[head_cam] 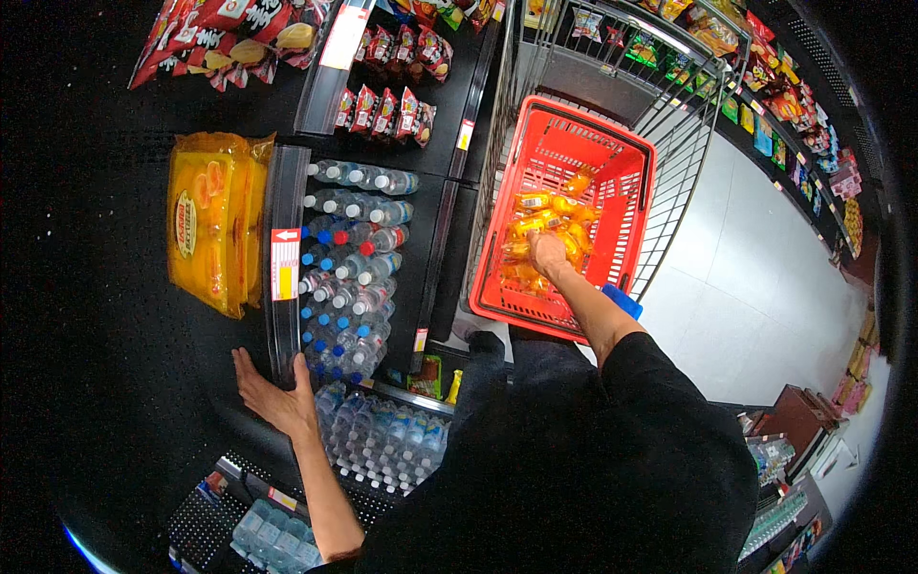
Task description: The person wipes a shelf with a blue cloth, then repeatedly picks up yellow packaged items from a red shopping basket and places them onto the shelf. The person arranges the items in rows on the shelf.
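My right hand (547,252) reaches down into a red plastic shopping basket (490,271) and touches a heap of small, shiny orange-wrapped items (566,206). Its fingertips are hidden among them, so whether it grips one cannot be told. The basket sits in a metal wire shopping cart (681,194). My left hand (278,398) lies at the edge of a black shelf (143,344), fingers spread, thumb against the shelf's price rail (285,323). Beyond that hand, large yellow-orange food packs (215,222) stand on the same shelf.
Rows of water bottles (358,273) fill a lower shelf, with more bottles (384,434) below it. Red snack bags (387,115) occupy shelves at the top left. Across the pale tiled floor (724,287), a curved-looking snack shelf (782,122) runs along the right.
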The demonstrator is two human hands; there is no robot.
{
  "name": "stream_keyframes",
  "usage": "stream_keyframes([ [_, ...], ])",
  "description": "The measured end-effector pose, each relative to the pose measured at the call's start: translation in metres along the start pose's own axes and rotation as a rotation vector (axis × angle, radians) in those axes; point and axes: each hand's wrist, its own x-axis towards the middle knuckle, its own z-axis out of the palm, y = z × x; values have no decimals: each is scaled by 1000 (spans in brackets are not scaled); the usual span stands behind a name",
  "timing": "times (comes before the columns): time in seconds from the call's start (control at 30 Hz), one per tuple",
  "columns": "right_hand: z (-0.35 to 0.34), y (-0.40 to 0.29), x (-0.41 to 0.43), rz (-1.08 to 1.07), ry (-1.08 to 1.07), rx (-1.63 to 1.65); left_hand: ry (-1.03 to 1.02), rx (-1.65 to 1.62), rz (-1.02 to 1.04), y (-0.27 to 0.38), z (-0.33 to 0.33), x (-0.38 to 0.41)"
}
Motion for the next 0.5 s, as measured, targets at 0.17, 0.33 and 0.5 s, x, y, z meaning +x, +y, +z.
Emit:
stream_keyframes([
  [0.17, 1, 6, -23, 69, -8, 112, 8, 5, 2, 2, -1, 2],
  [0.33, -2, 3, -55, 47, 221, 274, 33, -20, 18, 0, 0, 0],
  [0.5, -11, -22, -49, 32, 227, 268, 26, -4, 15, 1, -2, -1],
])
